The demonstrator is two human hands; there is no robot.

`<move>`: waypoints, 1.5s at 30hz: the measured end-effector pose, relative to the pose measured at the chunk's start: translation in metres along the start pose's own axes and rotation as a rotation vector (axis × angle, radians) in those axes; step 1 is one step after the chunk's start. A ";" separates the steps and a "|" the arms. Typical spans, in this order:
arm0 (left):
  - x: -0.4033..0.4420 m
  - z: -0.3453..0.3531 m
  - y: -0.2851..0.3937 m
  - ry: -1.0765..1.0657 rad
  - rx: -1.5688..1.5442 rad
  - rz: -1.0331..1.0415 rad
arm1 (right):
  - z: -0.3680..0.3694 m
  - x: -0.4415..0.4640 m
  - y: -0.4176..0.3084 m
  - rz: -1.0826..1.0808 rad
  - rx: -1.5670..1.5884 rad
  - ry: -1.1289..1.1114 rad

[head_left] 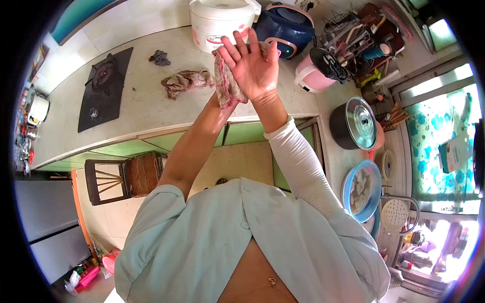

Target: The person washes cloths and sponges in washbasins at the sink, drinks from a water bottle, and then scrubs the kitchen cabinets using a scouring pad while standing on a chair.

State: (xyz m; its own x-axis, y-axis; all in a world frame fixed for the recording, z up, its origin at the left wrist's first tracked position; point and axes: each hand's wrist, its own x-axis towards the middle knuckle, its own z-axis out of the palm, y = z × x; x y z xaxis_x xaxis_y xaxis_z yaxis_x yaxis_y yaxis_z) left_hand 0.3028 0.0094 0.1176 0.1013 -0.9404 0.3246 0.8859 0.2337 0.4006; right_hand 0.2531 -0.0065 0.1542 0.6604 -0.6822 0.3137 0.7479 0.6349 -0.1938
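The right hand (256,69) is turning its palm up, its fingers spreading slightly apart. A mottled, pink-edged cloth (226,81) is hanging beside and behind it, covering most of the left hand (227,104), so I cannot tell how those fingers are set. From the hands, a second cloth (186,82) is lying crumpled on the bench (166,108) at nine o'clock; a white cooker (220,25) is standing at eleven, a blue cooker (284,30) at one, a pink pot (309,76) at three.
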 end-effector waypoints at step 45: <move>-0.017 -0.052 -0.035 0.312 -0.259 -0.300 | -0.113 -0.030 -0.016 -0.448 -2.428 -0.173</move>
State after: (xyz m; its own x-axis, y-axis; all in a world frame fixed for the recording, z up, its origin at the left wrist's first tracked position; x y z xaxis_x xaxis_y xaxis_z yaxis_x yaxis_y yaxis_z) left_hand 0.2935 0.0049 0.0536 -0.0798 -0.9950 -0.0602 0.9759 -0.0903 0.1987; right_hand 0.2287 -0.0373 0.0430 0.6001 -0.4989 0.6253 -0.3876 -0.8651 -0.3184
